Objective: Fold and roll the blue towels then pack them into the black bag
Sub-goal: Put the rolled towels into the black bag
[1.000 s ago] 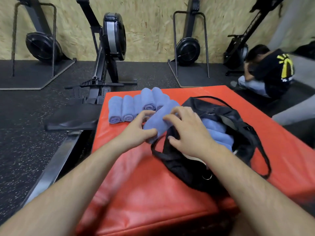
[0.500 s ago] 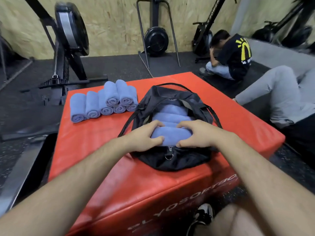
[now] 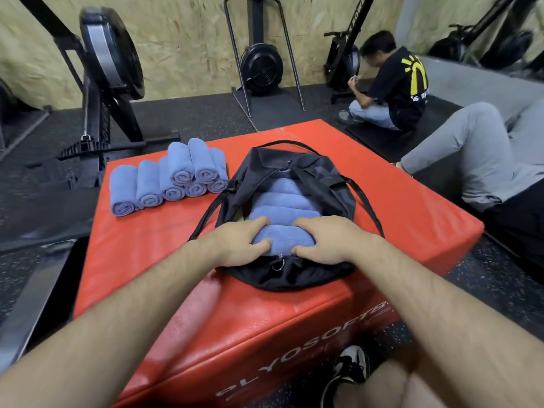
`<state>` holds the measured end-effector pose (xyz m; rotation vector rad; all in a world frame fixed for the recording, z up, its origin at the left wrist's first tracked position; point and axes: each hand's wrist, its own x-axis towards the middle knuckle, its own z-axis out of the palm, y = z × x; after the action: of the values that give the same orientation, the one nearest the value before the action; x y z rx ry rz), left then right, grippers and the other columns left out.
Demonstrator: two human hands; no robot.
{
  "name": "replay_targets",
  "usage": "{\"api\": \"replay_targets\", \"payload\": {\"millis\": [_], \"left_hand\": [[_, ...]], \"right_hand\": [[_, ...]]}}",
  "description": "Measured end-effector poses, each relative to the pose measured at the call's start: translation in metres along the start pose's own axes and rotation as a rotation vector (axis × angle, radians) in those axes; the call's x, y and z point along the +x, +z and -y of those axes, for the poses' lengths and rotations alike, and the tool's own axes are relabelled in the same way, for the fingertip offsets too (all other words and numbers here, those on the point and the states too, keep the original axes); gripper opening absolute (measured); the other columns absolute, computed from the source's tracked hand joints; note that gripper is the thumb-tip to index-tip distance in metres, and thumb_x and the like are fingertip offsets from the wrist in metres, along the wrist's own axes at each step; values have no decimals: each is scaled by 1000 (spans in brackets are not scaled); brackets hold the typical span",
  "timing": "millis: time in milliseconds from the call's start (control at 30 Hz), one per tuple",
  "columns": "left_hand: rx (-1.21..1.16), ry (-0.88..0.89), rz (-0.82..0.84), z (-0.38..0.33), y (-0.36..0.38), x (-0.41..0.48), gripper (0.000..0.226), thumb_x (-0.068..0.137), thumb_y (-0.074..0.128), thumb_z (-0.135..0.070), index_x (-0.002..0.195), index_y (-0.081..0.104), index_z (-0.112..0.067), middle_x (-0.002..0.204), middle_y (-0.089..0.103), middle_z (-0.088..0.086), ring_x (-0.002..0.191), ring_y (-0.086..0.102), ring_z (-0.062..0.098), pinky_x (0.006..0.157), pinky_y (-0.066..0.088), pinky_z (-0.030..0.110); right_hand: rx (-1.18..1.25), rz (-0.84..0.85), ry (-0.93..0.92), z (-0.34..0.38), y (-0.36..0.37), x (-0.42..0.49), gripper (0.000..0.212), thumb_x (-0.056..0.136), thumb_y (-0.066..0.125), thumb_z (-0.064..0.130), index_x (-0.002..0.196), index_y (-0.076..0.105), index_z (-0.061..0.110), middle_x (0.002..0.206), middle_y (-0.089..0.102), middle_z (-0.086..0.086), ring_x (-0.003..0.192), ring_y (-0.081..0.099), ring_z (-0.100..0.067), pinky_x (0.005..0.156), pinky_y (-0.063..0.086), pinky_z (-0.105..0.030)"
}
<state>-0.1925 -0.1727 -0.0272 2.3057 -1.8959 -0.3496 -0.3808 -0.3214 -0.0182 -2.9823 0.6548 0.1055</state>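
Both ends of one rolled blue towel are clasped, left grip and right grip curled round it, seating it at the near end of the black bag, probably to wedge it snug against the packed rolls.

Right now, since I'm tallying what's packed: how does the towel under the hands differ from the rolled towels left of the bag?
The gripped towel lies crosswise inside the black bag; the stacked towels sit outside on the red plyo box. The gripped towel is held by the left hand and right hand; the stacked towels are untouched. All are blue and rolled.
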Motion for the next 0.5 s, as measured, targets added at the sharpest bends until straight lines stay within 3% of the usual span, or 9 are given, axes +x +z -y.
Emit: {"api": "replay_targets", "payload": {"millis": [133,267,300,400,467,500], "left_hand": [[1,14,-124,3,5,-4,46,95,55,-49,134,46,-27,128,54,-3,112,58,22,87,43,32],[6,-87,-277,4,21,1,54,84,69,-50,129,49,-27,118,35,2,85,61,30,78,54,44],[10,-80,-315,4,23,0,55,81,72,-49,127,50,-26,120,33,2,87,59,30,77,54,45],[211,90,-419,4,28,-4,65,81,66,-49,137,49,-24,147,35,6,119,47,33,91,51,48],[267,126,-398,2,28,-3,72,88,45,-53,151,38,-18,162,26,6,146,28,29,113,33,45],[248,108,-368,0,27,-1,74,92,33,-55,155,31,-16,165,20,4,152,17,23,120,21,42]], "right_hand": [[-38,-58,44,5,2,1,49,82,52,69,116,51,34,108,69,3,100,65,-29,78,49,-38],[-129,-110,135,18,2,1,55,81,61,67,120,54,29,118,61,-1,102,63,-30,72,40,-36],[-161,-124,156,22,0,0,59,79,62,70,120,55,28,123,55,-4,103,61,-30,71,40,-36],[-265,-249,115,27,0,2,79,70,63,78,127,55,24,141,40,-11,122,44,-33,81,45,-40],[-277,-276,33,30,4,6,93,75,56,78,144,46,16,154,35,-18,138,33,-38,101,43,-47],[-256,-244,16,32,8,8,96,81,48,77,150,37,12,159,27,-19,146,25,-38,111,35,-50]]}}
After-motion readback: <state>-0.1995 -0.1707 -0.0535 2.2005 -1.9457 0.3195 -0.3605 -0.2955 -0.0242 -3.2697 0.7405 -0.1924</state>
